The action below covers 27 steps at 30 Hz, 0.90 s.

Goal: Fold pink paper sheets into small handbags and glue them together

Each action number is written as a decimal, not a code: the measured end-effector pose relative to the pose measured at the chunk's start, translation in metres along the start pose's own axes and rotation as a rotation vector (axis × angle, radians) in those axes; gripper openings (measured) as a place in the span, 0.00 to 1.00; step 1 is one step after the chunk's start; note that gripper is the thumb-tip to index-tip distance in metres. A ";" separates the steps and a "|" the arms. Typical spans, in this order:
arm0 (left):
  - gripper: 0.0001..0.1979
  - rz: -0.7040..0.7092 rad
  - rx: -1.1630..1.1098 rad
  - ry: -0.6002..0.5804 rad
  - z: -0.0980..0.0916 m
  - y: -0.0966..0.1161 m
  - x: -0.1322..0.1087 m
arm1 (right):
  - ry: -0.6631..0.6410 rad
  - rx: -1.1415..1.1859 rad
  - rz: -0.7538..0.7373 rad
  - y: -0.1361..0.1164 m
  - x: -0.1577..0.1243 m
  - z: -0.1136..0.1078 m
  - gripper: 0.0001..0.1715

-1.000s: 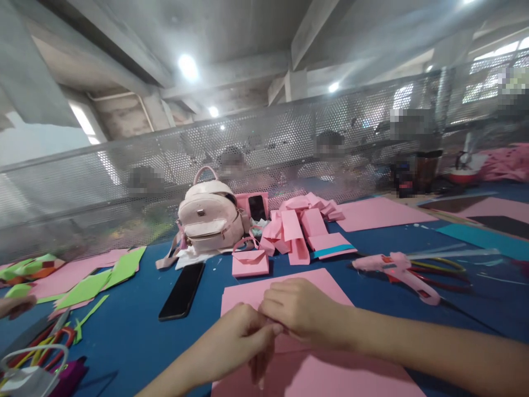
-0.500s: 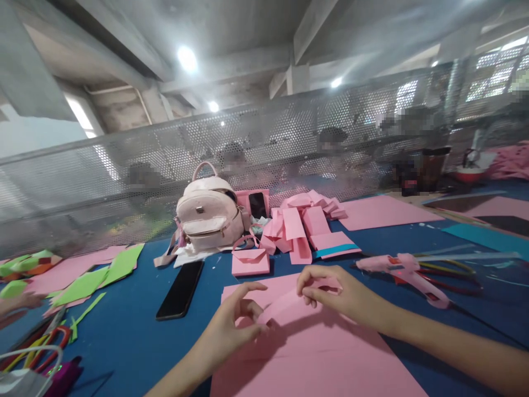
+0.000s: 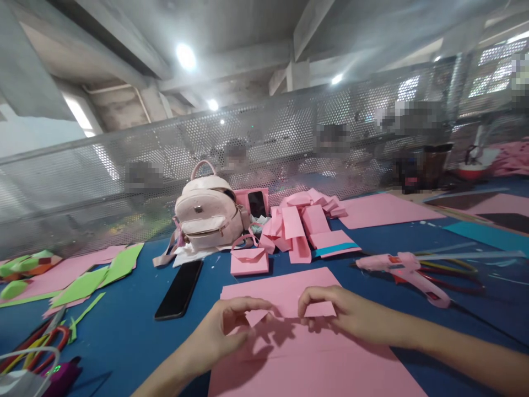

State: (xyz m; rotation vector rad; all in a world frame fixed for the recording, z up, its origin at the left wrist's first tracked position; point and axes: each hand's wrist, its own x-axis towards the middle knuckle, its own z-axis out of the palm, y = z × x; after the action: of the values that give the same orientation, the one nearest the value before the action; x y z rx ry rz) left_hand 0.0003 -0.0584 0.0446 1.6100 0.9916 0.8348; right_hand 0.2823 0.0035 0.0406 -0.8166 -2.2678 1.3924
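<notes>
1. Standing toward the far edge of the counter, a pale backpack has an upright phone to its right, with a heap of pink paper pieces spilling out past that.
2. Closer in, a little pink paper purse sits just beyond the pink sheets, straight ahead of the hands. A black phone lies flat to the left; a pink glue gun lies to the right, its dark cord trailing off that way.
3. Over on the left side I see green sheets, red-handled scissors and a purple gadget showing a green light.
4. The counter is blue, and a perforated metal screen runs along its far edge. Overhead is a concrete ceiling with bright lamps.
5. A pink paper strip is between the hands, over the pink sheets, well in from the counter's far edge.
6. The right hand has its fingers curled in, pinching the strip. The left hand is half open, thumb apart from forefinger, with pink paper behind the fingers; I can't tell whether it grips any.
</notes>
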 end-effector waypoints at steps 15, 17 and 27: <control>0.15 -0.120 -0.011 -0.027 0.004 -0.016 0.013 | -0.102 0.005 0.002 0.005 0.011 -0.006 0.22; 0.10 -0.195 -0.017 -0.014 0.010 -0.015 0.018 | -0.122 0.032 0.033 0.005 0.013 -0.004 0.19; 0.17 -0.140 0.194 -0.112 0.027 -0.011 0.035 | -0.027 -0.151 -0.028 0.017 0.031 0.006 0.24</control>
State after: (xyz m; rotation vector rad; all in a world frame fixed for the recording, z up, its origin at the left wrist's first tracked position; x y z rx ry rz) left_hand 0.0367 -0.0358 0.0296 1.7082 1.1181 0.5609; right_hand 0.2597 0.0255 0.0231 -0.8134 -2.4195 1.2386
